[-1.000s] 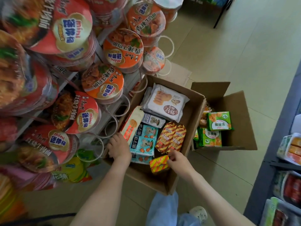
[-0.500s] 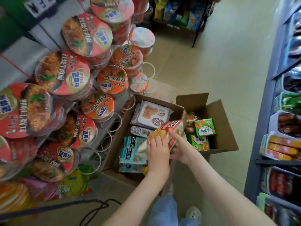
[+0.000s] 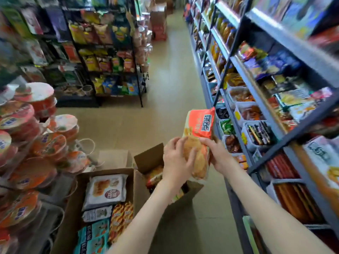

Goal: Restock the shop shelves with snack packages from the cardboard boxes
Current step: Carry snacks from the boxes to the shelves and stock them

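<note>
An orange and white snack package [image 3: 200, 129] stands upright in the air above the aisle floor, held from both sides. My left hand [image 3: 175, 159] grips its lower left side, and my right hand [image 3: 218, 155] grips its lower right side. Below, an open cardboard box [image 3: 73, 208] holds a white snack bag [image 3: 105, 191], teal packs [image 3: 91, 239] and striped orange packs [image 3: 121, 220]. A second open cardboard box [image 3: 148, 158] sits behind it, partly hidden by my left arm. The grey shop shelves [image 3: 260, 99] rise on the right, filled with snacks in white bins.
Stacks of red instant noodle cups [image 3: 27, 147] crowd the left side. A black wire rack of chip bags [image 3: 110, 57] stands at the back left. The tan aisle floor [image 3: 170, 74] runs ahead, with a red carton [image 3: 158, 26] standing far down it.
Both hands have lifted the orange and white package out of the box, up and to the right toward the grey shelves. My view has swung up from the boxes to the aisle.
</note>
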Motion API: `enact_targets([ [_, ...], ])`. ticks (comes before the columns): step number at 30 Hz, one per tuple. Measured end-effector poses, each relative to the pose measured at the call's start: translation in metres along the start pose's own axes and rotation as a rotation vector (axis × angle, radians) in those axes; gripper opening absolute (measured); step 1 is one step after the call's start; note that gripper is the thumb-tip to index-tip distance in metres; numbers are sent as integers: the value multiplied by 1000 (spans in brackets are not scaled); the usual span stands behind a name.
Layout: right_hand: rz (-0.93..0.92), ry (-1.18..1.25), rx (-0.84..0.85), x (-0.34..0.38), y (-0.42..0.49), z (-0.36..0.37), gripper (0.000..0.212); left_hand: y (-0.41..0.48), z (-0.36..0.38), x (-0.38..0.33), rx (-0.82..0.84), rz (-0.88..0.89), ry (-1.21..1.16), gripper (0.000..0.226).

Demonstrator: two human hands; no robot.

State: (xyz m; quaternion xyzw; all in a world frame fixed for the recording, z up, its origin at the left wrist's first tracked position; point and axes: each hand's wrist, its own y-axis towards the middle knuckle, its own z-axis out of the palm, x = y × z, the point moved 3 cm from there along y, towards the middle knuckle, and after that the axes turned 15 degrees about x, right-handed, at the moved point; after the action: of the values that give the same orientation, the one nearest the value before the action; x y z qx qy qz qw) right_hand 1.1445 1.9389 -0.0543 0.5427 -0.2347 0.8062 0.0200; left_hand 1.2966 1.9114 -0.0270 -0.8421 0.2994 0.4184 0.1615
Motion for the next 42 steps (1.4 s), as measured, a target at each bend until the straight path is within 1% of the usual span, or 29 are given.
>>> enact_targets([
  [2,-110,-17,2,40,-23,-41,40,34,11,-41,159,-43,-288,59],
  [4,-204,-20,-13,79,-51,-78,37,63,33,-87,397,-94,-604,64],
  [5,-252,-16,-20,97,-65,-95,38,74,44,-110,504,-112,-663,64],
  [7,-326,-23,-55,129,-93,-129,38,95,73,-153,663,-47,-670,57],
  [9,-387,-47,-100,153,-117,-162,41,109,101,-194,751,62,-709,51],
  [11,-439,-66,-158,172,-140,-190,48,119,126,-230,813,163,-778,52],
  [13,-485,-107,-220,187,-160,-213,50,124,147,-262,864,235,-825,58],
  [15,-529,-127,-273,199,-177,-227,44,127,161,-289,921,276,-833,56],
  [17,-557,-150,-348,209,-191,-237,37,133,171,-311,982,324,-821,46],
  [18,-569,-153,-376,214,-196,-242,39,137,175,-320,1010,331,-812,46],
  [21,-548,-131,-437,227,-208,-250,47,147,184,-344,1096,319,-768,60],
  [24,-495,-88,-509,240,-220,-256,42,155,192,-366,1190,297,-750,53],
  [27,-459,-82,-569,250,-229,-262,42,161,199,-387,1286,324,-734,51],
  [29,-481,-21,-558,254,-233,-265,41,167,207,-399,1324,327,-730,51],
  [30,-495,-5,-586,255,-235,-268,47,170,211,-404,1337,331,-727,50],
  [31,-502,-29,-657,255,-239,-273,61,172,217,-409,1349,337,-718,49],
  [32,-493,-92,-765,255,-244,-276,77,174,223,-414,1351,340,-704,47],
  [33,-483,-158,-855,256,-250,-277,87,175,227,-419,1342,343,-686,45],
  [34,-470,-212,-897,257,-255,-275,91,176,232,-425,1330,343,-673,43],
  [35,-444,-256,-901,258,-260,-274,86,175,236,-431,1320,342,-669,38],
  [36,-404,-298,-891,259,-264,-272,72,175,239,-437,1320,350,-673,35],
  [37,-354,-346,-898,259,-269,-270,52,173,243,-445,1329,365,-678,34],
  [38,-324,-392,-923,261,-275,-268,39,171,247,-452,1347,391,-680,36],
  [39,-310,-441,-963,264,-282,-265,37,168,252,-460,1368,427,-674,39],
  [40,-297,-490,-1020,266,-289,-265,42,165,257,-468,1393,479,-660,43],
  [42,-243,-590,-1163,265,-301,-266,64,155,266,-481,1461,610,-610,50],
])
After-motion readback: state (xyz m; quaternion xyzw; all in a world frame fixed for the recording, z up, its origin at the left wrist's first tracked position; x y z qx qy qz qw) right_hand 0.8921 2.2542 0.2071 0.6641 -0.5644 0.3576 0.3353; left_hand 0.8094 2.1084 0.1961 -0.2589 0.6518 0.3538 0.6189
